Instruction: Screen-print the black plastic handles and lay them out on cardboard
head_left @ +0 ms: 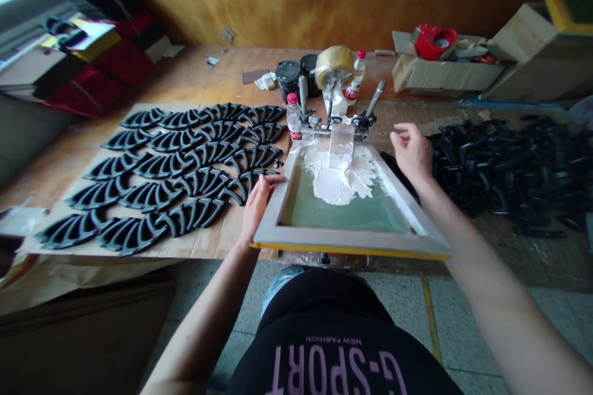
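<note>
A screen printing frame (352, 241) with a green mesh sits tilted in front of me, its near edge raised. White ink (340, 185) is spread over the far part of the mesh, and a broad flat squeegee blade (341, 143) stands in it. My left hand (259, 203) grips the frame's left side, its fingertips on the rim and part of the hand hidden. To the right of the frame, my right hand (414, 151) hovers with fingers loosely bent and apart. Nothing shows between them. Hinge clamps (364, 120) hold the frame's far end.
Rows of black curved parts (155, 194) lie on cardboard at the left. A heap of similar black parts (500, 166) is at the right. Behind the clamps stand bottles (294, 116), black tubs (288, 77) and a tape roll (334, 66). An open carton (440, 74) sits farther right.
</note>
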Motion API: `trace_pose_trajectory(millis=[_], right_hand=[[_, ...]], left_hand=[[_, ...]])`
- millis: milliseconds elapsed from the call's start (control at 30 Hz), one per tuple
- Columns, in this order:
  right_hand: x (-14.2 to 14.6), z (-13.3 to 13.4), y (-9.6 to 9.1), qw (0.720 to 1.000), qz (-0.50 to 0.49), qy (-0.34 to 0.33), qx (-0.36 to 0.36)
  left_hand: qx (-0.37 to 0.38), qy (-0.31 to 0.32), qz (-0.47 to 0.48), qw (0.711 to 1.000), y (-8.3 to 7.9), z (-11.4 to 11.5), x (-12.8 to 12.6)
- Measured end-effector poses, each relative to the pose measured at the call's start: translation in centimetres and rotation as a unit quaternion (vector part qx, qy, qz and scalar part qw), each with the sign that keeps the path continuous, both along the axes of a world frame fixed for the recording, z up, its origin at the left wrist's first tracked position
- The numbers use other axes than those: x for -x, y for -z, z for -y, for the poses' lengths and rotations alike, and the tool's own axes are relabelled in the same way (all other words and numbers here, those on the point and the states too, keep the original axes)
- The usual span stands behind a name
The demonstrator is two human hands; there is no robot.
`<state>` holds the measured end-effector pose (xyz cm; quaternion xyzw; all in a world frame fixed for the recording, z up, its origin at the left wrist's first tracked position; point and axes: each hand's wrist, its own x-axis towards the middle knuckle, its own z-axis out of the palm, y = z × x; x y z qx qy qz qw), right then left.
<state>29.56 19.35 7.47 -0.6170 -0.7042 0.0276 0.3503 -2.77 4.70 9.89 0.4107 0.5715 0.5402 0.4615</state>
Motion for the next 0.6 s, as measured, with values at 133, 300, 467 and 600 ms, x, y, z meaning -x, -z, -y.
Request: trace_pose_trajectory(millis=[133, 300, 467, 600], right_hand=[[-0.2, 4.1, 4.6, 0.993, 0.063, -0.076, 0.071], [5.9, 9.2, 8.8, 0.95, 0.169, -0.159, 0.21], [10.6, 12.4, 7.1, 0.95, 0.088, -0.13, 0.27], [10.1, 13.9, 6.6, 0.929, 0.031, -0.325, 0.176]], left_hand=[[-0.129, 0.002, 0.113, 0.985, -3.6, -4.4, -1.3], [-0.072, -0.027, 0.169, 0.983, -2.8, -4.5, -3.5], [0.268, 0.112, 0.252, 0.923, 4.7, 2.7, -7.3], [0.276, 0.042, 0.254, 0.926, 8.5, 5.0, -5.0]])
